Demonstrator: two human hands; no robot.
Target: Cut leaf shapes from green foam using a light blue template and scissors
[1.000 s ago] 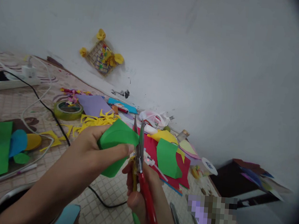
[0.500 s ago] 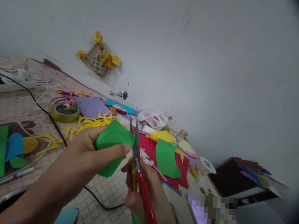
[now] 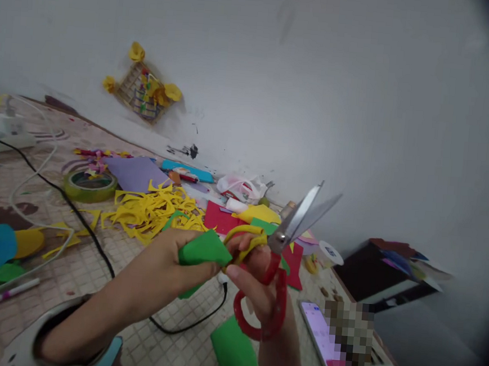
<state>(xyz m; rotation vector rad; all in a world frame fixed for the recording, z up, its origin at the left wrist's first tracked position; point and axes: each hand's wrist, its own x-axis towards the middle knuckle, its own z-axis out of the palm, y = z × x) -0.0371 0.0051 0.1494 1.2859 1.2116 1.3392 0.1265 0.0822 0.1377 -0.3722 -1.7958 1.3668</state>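
Observation:
My left hand [image 3: 159, 275] pinches a folded piece of green paper [image 3: 205, 249] between thumb and fingers. Scissors [image 3: 281, 241] with one yellow and one red handle hang in my right hand [image 3: 258, 277]; their blades are slightly apart and point up and to the right, away from the paper. The right thumb and fingertips meet the paper's right corner, close to the left thumb. Below the hands lies another green paper piece [image 3: 235, 351]. Behind them is a heap of yellow paper scraps [image 3: 153, 209], with a green scrap at its front.
A tape roll [image 3: 89, 186] and purple paper [image 3: 137, 173] lie at the back left. Black cable [image 3: 95, 244] crosses the table. Red paper [image 3: 220, 218] and a plastic bag [image 3: 239, 187] sit near the wall. At right lies a lit phone [image 3: 321, 338].
The scissors have swung away from the green paper, their blades turning to the upper right. My right fingers have come up to the paper's corner. The view has shifted slightly right.

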